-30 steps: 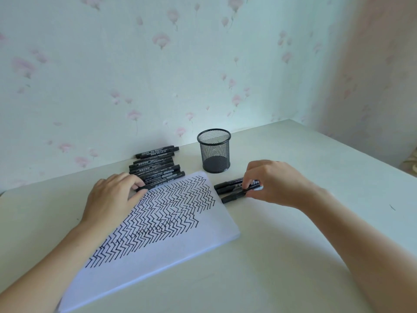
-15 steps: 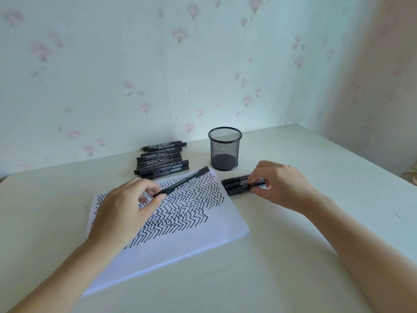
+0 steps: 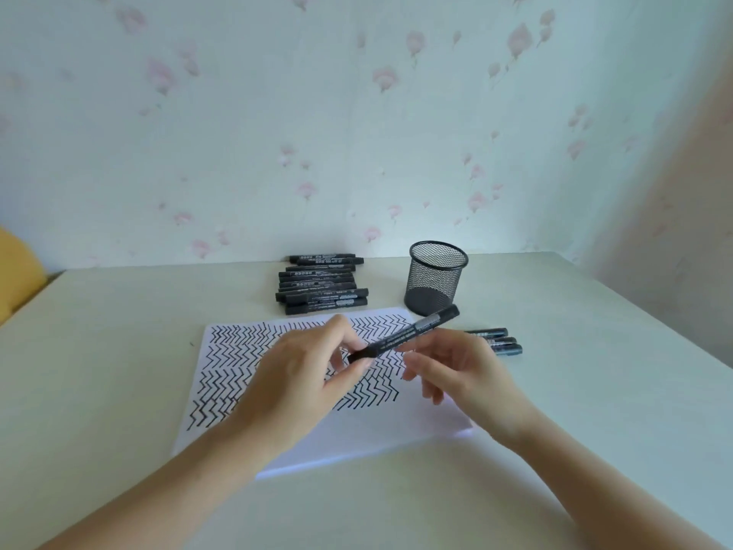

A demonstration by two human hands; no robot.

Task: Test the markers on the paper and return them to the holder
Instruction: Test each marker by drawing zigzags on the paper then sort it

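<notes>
Head view, the only one: at mid-frame the left hand (image 3: 301, 375) pinches the near end of a black marker (image 3: 404, 338) between thumb and fingertips, holding it above the paper (image 3: 317, 438) with its far end slanting up and right toward the mesh holder (image 3: 435, 277). The right hand (image 3: 464, 371) hovers just right of the marker barrel with fingers loosely spread, holding nothing; whether a fingertip touches the barrel I cannot tell. The paper lies on the table (image 3: 119, 351) in the middle of the frame, its upper part covered in rows of black zigzag strokes, its lower strip bare. A stack of markers (image 3: 321, 285) lies just above the paper, left of the holder, and three more markers (image 3: 496, 341) lie at the right edge of the paper. The holder stands upright above the paper's upper right corner and looks to hold no markers. My guess is that the cap comes off next. A hard two-handed tug could jerk the marker free of the light pinch, or swing an elbow into the three markers and roll them; an uncapped tip dragged carelessly could smear the table, and the unweighted sheet may slide under the stroke.
</notes>
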